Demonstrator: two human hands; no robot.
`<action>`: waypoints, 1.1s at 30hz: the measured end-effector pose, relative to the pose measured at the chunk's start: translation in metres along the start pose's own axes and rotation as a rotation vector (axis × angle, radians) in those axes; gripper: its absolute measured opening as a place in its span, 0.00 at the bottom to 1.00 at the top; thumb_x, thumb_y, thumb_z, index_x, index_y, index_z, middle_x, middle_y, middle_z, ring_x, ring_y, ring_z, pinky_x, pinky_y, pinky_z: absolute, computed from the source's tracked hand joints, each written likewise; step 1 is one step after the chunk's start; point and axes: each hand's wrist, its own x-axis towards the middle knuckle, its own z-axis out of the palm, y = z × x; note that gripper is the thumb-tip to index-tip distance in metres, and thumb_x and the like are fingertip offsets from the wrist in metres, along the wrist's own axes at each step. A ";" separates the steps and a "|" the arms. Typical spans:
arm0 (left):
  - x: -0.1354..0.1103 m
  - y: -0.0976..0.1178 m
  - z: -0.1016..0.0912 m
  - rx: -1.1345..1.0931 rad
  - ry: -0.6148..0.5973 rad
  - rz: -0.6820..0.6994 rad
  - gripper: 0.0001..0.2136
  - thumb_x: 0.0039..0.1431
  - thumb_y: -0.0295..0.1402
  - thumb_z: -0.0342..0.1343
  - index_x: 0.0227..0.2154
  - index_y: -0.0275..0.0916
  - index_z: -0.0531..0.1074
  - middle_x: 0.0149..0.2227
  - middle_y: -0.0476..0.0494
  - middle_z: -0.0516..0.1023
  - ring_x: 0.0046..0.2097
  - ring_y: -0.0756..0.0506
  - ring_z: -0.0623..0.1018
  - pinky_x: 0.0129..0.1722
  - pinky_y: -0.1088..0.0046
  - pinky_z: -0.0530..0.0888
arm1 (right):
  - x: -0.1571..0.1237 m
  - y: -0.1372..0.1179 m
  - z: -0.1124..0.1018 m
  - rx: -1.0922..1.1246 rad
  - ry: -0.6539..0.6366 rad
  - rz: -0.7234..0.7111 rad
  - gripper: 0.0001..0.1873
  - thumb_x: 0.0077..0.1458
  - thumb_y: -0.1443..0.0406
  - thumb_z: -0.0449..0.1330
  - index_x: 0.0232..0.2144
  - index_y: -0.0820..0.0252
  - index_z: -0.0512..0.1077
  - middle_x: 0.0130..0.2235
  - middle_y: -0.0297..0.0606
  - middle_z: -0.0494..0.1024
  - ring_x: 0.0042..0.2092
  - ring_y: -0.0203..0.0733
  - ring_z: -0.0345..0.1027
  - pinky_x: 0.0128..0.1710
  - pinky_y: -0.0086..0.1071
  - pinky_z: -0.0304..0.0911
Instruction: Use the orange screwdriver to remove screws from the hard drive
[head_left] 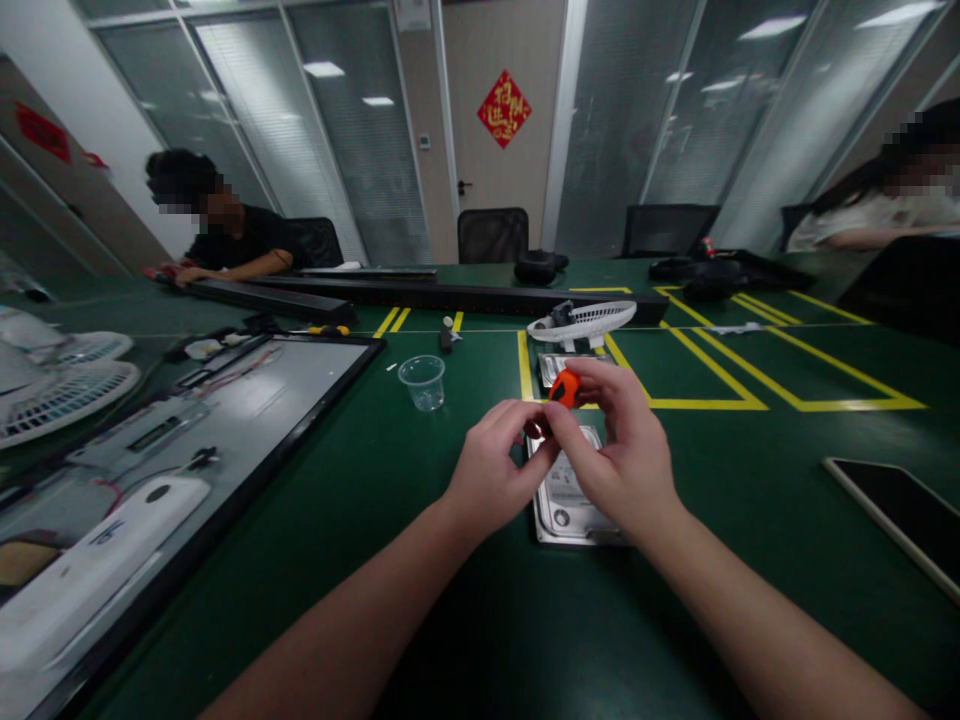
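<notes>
My right hand [626,455] is closed on a small screwdriver with an orange handle [564,388], held above a silver hard drive [566,500] that lies flat on the green table. My left hand [491,470] is pinched at the screwdriver's lower end, just over the drive; whether it holds anything there is hidden. A second hard drive [547,368] lies just beyond, partly behind my fingers.
A clear plastic cup [423,381] stands left of the drives. A white fan grille [583,322] lies behind them. A large opened flat panel [172,450] fills the left side. A dark tablet [896,510] lies at right. Two people sit at the far sides.
</notes>
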 end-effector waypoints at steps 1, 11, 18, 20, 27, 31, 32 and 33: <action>0.001 0.001 0.000 0.003 -0.013 0.007 0.06 0.66 0.25 0.59 0.44 0.38 0.75 0.39 0.45 0.79 0.39 0.46 0.77 0.39 0.69 0.74 | 0.000 -0.001 -0.001 0.004 -0.012 0.000 0.25 0.67 0.65 0.64 0.63 0.47 0.70 0.55 0.40 0.79 0.52 0.49 0.76 0.55 0.48 0.73; 0.000 0.001 0.001 -0.008 0.006 -0.006 0.09 0.63 0.26 0.63 0.45 0.38 0.75 0.39 0.45 0.80 0.39 0.47 0.77 0.39 0.70 0.74 | 0.000 -0.001 -0.002 -0.003 -0.050 0.012 0.24 0.71 0.64 0.59 0.66 0.47 0.69 0.58 0.41 0.79 0.54 0.49 0.77 0.55 0.47 0.73; 0.001 0.002 0.001 0.013 -0.044 -0.005 0.05 0.69 0.27 0.56 0.44 0.38 0.75 0.40 0.41 0.81 0.39 0.45 0.78 0.40 0.66 0.75 | -0.001 -0.003 -0.003 0.022 -0.067 0.017 0.24 0.72 0.63 0.57 0.67 0.46 0.68 0.61 0.42 0.77 0.57 0.50 0.75 0.57 0.50 0.73; 0.000 0.002 0.001 0.009 -0.040 -0.015 0.05 0.69 0.27 0.57 0.45 0.38 0.75 0.40 0.42 0.81 0.39 0.45 0.78 0.39 0.67 0.75 | -0.001 -0.003 -0.003 0.022 -0.070 0.018 0.24 0.72 0.64 0.57 0.67 0.46 0.68 0.61 0.42 0.78 0.57 0.50 0.76 0.57 0.49 0.74; -0.001 -0.001 0.001 0.007 -0.014 -0.014 0.05 0.66 0.27 0.61 0.44 0.39 0.74 0.38 0.45 0.79 0.39 0.46 0.77 0.40 0.69 0.74 | 0.000 0.000 -0.001 -0.020 -0.030 -0.002 0.23 0.68 0.64 0.63 0.63 0.48 0.70 0.54 0.41 0.79 0.51 0.48 0.76 0.52 0.47 0.74; 0.001 0.000 0.001 0.012 -0.047 -0.002 0.04 0.69 0.27 0.56 0.43 0.38 0.74 0.39 0.43 0.79 0.39 0.45 0.76 0.40 0.67 0.73 | -0.001 -0.002 -0.002 0.006 -0.050 0.006 0.24 0.70 0.64 0.60 0.66 0.47 0.68 0.59 0.42 0.78 0.53 0.49 0.76 0.54 0.48 0.74; 0.001 0.001 0.001 0.012 -0.049 -0.004 0.04 0.69 0.27 0.55 0.42 0.38 0.74 0.39 0.43 0.79 0.39 0.45 0.76 0.39 0.67 0.73 | -0.001 -0.002 -0.002 0.010 -0.059 0.008 0.24 0.71 0.64 0.58 0.66 0.47 0.68 0.60 0.42 0.78 0.54 0.49 0.76 0.55 0.48 0.74; 0.001 0.002 0.001 0.012 -0.049 -0.007 0.04 0.70 0.27 0.55 0.41 0.38 0.74 0.39 0.42 0.79 0.38 0.45 0.76 0.39 0.67 0.73 | -0.001 -0.003 -0.002 0.011 -0.065 0.011 0.24 0.71 0.64 0.58 0.67 0.47 0.68 0.61 0.43 0.77 0.55 0.50 0.76 0.55 0.48 0.74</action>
